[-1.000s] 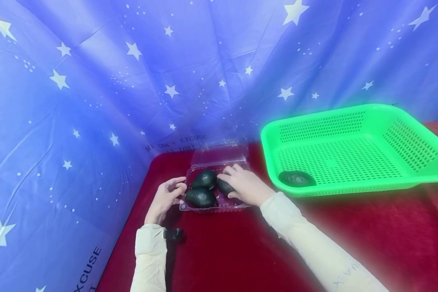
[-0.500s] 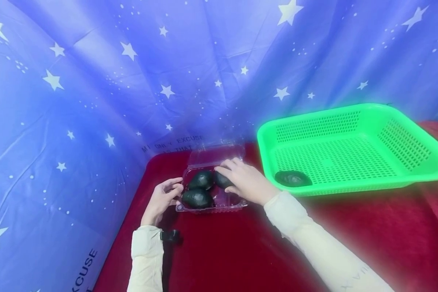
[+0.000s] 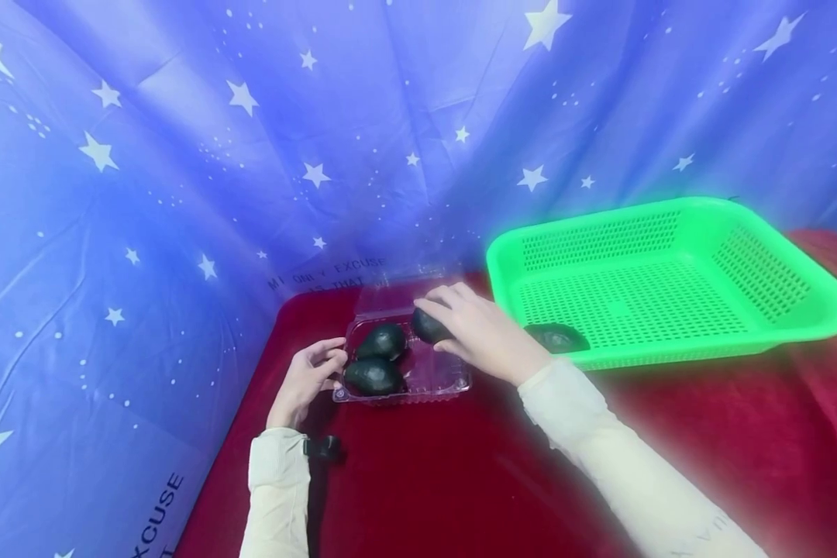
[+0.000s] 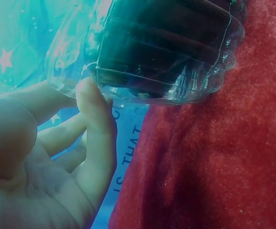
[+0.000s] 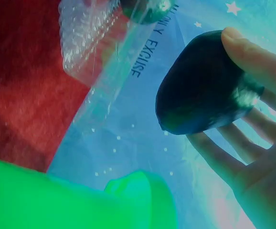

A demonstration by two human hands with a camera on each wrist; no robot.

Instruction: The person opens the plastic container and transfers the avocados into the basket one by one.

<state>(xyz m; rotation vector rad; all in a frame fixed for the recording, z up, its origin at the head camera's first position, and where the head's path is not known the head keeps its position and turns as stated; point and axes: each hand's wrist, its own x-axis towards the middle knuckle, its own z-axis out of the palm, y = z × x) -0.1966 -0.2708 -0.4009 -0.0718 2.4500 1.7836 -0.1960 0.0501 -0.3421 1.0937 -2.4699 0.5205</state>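
Note:
My right hand (image 3: 484,329) grips a dark green avocado (image 3: 428,325) above the right part of a clear plastic clamshell (image 3: 435,372). In the right wrist view, thumb and fingers wrap this avocado (image 5: 200,86), and it hangs apart from the clamshell (image 5: 90,57). Two more avocados, a rear one (image 3: 384,341) and a front one (image 3: 374,377), lie in the left part of the clamshell, whose lid stands raised at the back. My left hand (image 3: 305,384) pinches the clamshell's left edge. Fingertips (image 4: 91,93) meet its clear wall in the left wrist view.
A green perforated basket (image 3: 635,358) stands right of the clamshell, with one avocado (image 3: 558,338) in its near left corner, partly hidden by the rim. Red cloth (image 3: 418,480) covers the table. A blue star-patterned curtain (image 3: 363,116) hangs behind and at left.
My right hand has lifted the gripped avocado up out of the clamshell's right part. The left hand stays at the left edge. The head view has shifted slightly.

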